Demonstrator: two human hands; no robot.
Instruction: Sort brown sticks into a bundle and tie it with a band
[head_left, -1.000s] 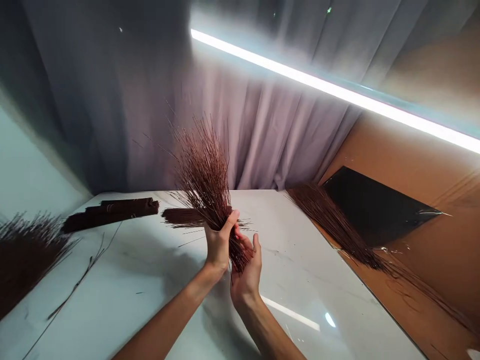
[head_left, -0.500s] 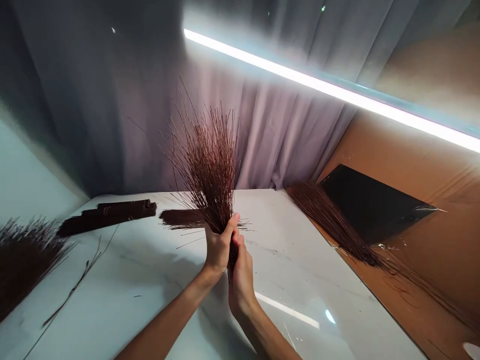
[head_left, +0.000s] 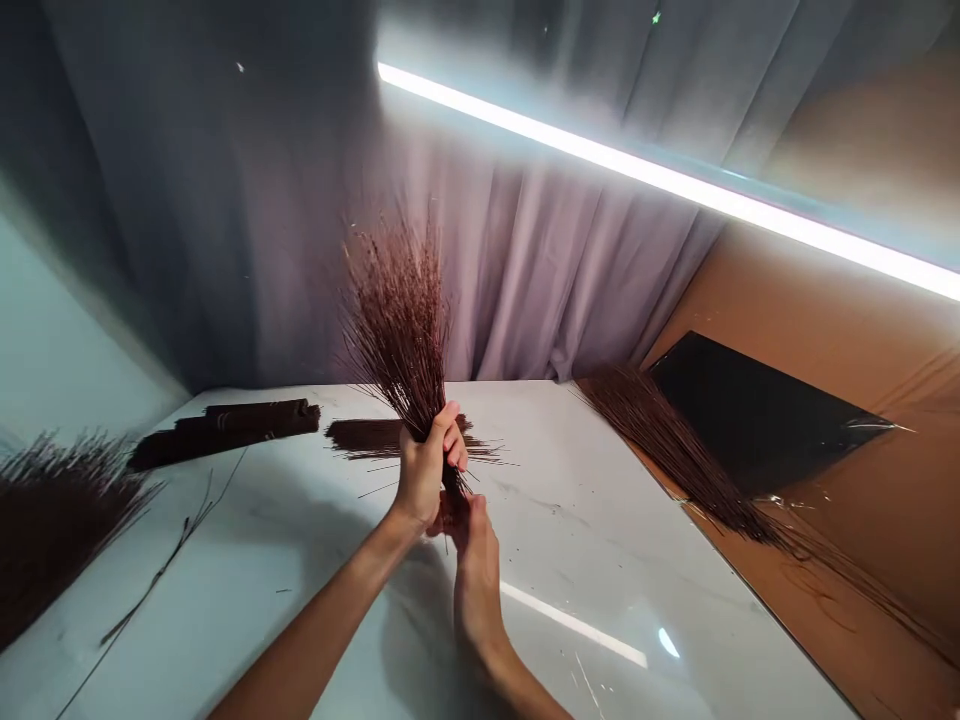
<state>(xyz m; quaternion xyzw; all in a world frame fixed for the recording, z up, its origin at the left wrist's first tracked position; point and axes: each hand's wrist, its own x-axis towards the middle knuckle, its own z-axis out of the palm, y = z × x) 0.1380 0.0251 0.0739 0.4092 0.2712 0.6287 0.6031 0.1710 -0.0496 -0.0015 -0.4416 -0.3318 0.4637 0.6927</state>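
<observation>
A bundle of thin, dark brown bristle-like twigs (head_left: 401, 330) stands nearly upright above the table, its loose ends fanned out at the top. My left hand (head_left: 429, 465) is wrapped around its narrow lower part, with the thumb pointing up along it. Just below, my right hand (head_left: 474, 545) grips the bottom end of the bundle, the thumb on the near side and the fingers partly hidden behind it. Behind the hands, a flat bunch of similar twigs (head_left: 364, 436) lies on the table, with a few strays around it.
The white marbled table (head_left: 600, 520) carries dark tied rolls (head_left: 262, 420) at back left, a large bristly pile (head_left: 60, 530) at left and a few loose twigs (head_left: 161, 570). Long brown twigs (head_left: 675, 450) lie along the right edge, beside a black sheet (head_left: 757, 410). A grey curtain (head_left: 525, 270) hangs behind.
The bundle has shifted left and its top fans less widely. My right hand has slid down from beside the left hand to the bundle's bottom end.
</observation>
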